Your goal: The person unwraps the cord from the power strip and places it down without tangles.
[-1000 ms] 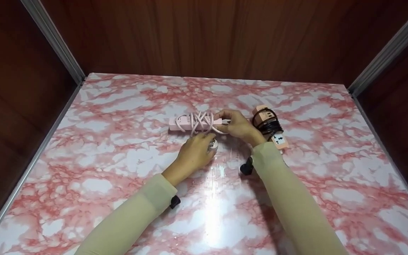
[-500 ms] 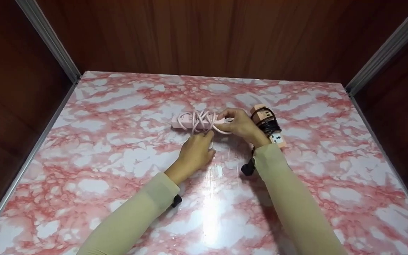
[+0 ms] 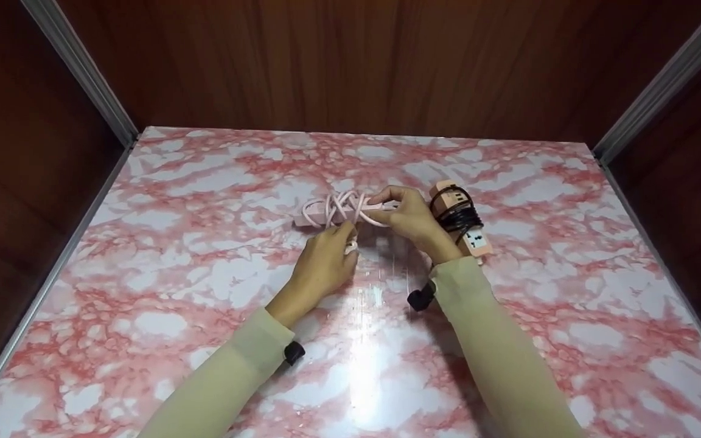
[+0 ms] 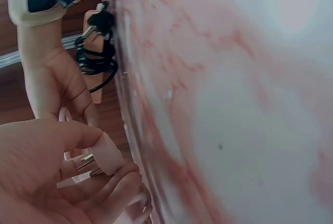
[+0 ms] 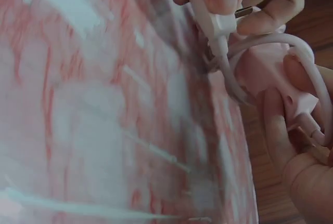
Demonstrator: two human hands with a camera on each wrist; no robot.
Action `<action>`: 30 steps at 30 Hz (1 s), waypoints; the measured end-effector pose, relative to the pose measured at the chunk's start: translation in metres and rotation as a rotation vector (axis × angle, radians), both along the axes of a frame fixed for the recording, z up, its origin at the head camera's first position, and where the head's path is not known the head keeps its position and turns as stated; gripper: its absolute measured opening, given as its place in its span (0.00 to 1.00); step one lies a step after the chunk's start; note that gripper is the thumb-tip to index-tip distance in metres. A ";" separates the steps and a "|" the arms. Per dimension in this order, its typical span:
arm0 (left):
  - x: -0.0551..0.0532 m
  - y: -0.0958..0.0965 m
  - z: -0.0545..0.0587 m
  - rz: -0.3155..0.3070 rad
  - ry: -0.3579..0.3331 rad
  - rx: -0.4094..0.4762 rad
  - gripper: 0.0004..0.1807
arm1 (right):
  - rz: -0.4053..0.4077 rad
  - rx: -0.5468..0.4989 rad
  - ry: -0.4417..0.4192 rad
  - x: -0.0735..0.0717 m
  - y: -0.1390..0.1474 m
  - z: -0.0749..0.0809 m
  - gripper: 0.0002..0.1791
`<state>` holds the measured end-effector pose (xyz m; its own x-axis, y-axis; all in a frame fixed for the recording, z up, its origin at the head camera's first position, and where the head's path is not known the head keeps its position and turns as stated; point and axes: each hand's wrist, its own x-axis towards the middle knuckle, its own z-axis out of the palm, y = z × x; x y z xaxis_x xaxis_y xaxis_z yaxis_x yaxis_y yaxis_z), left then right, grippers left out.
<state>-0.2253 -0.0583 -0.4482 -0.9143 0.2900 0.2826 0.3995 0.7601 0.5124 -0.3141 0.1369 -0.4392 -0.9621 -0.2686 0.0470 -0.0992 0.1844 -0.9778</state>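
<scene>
A pink power strip (image 3: pixel 303 219), wound with its own pale pink cord (image 3: pixel 330 207), lies at the middle of the table. My right hand (image 3: pixel 414 220) grips its right end between thumb and fingers; in the right wrist view the thumb presses the strip (image 5: pixel 260 70) close to where the cord enters. My left hand (image 3: pixel 321 260), just in front of the strip, pinches the cord's plug (image 5: pixel 208 18). Metal prongs on the plug (image 4: pixel 107 154) point in toward the palm in the left wrist view. My curled fingers cover part of the plug.
Right of my right hand lies an orange power strip (image 3: pixel 479 242), bound with a black cord (image 3: pixel 465 218). The table (image 3: pixel 162 322) has a red and white marbled, glossy top. Dark wood panels (image 3: pixel 362 67) stand behind and at both sides.
My left hand has shifted slightly left with the plug. The pink strip's left end has dipped a little toward me, while my right hand keeps its grip.
</scene>
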 end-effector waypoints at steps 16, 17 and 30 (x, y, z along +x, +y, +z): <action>0.021 -0.012 0.013 0.047 0.082 0.202 0.07 | -0.106 -0.152 0.076 0.029 0.007 0.022 0.09; 0.022 -0.011 0.012 0.043 0.087 0.206 0.07 | -0.111 -0.152 0.078 0.031 0.008 0.022 0.09; 0.026 -0.002 0.005 0.032 0.156 0.336 0.08 | -0.110 -0.262 0.086 0.035 0.010 0.030 0.10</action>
